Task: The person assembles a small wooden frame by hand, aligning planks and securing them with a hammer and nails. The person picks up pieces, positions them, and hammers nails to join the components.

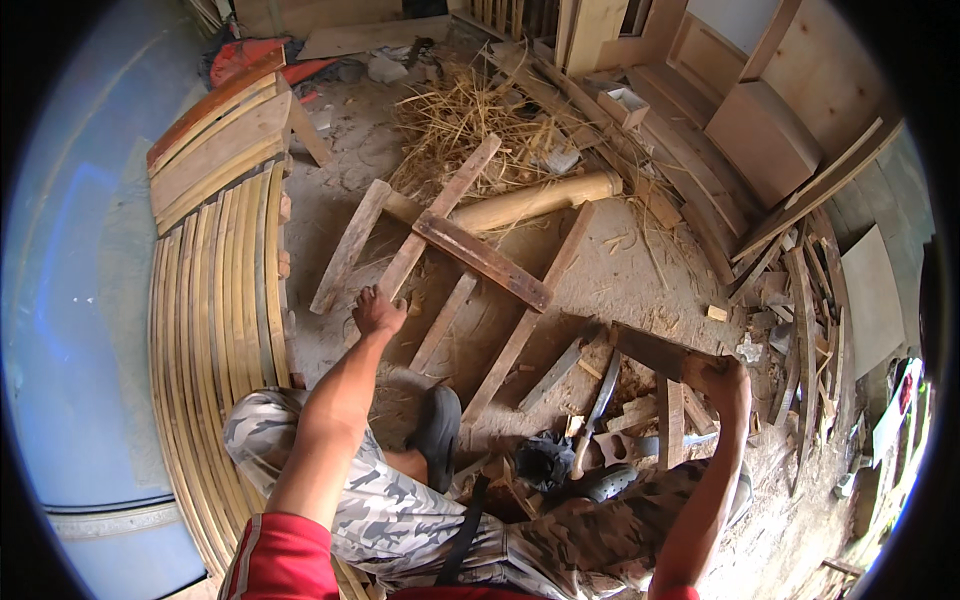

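Dark brown wood makes up the frame (482, 262) lying on the dirt floor in front of the seated person, its crosspiece set over 2 long rails. The left hand (378, 312) is at the near end of the left rail (463, 182), fingers partly curled; whether it grips the wood or only touches it cannot be told. The right hand (718, 375) is closed in a fist around the handle end of a broad-bladed tool (652, 351), whose flat grey blade points left, to the right of the frame and apart from the right rail (505, 365).

A thick pale log (545, 203) lies just beyond the crosspiece, with a heap of straw (475, 120) behind it. A slatted bench (215, 290) runs along the person's left. Near the feet are a black plastic bag (543, 460) and a dark shoe (436, 440); camouflage trousers (390, 520) cover both legs.
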The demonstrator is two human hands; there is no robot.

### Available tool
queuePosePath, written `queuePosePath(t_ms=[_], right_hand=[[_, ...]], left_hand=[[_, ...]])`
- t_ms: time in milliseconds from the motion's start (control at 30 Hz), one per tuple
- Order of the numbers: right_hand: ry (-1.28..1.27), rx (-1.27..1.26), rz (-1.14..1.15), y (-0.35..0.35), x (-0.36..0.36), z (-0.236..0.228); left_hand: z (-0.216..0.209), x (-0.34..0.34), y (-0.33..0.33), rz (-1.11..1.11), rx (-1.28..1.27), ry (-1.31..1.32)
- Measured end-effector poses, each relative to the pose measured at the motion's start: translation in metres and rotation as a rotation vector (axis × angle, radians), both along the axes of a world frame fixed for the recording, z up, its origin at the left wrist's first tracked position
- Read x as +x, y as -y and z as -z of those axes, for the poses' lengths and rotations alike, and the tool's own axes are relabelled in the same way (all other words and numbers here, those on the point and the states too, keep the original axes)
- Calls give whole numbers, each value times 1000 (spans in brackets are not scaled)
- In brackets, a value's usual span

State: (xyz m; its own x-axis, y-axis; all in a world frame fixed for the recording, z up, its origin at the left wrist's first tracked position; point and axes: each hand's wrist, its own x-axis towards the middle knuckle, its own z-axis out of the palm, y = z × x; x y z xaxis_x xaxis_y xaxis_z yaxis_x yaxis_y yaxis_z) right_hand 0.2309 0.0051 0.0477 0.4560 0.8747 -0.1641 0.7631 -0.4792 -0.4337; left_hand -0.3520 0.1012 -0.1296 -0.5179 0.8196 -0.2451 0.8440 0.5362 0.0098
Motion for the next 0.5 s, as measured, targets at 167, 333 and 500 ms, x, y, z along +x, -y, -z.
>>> queuePosePath(t_ms=[167,333,500], right_hand=[[-274,67,184,5,5,8],[-386,190,293,7,11,31],[-335,220,250,22,16,49]], left_hand=[[9,-32,-21,-51,-126,127],[32,-51,-29,-40,-147,277],[40,-75,-35,33,-16,501]])
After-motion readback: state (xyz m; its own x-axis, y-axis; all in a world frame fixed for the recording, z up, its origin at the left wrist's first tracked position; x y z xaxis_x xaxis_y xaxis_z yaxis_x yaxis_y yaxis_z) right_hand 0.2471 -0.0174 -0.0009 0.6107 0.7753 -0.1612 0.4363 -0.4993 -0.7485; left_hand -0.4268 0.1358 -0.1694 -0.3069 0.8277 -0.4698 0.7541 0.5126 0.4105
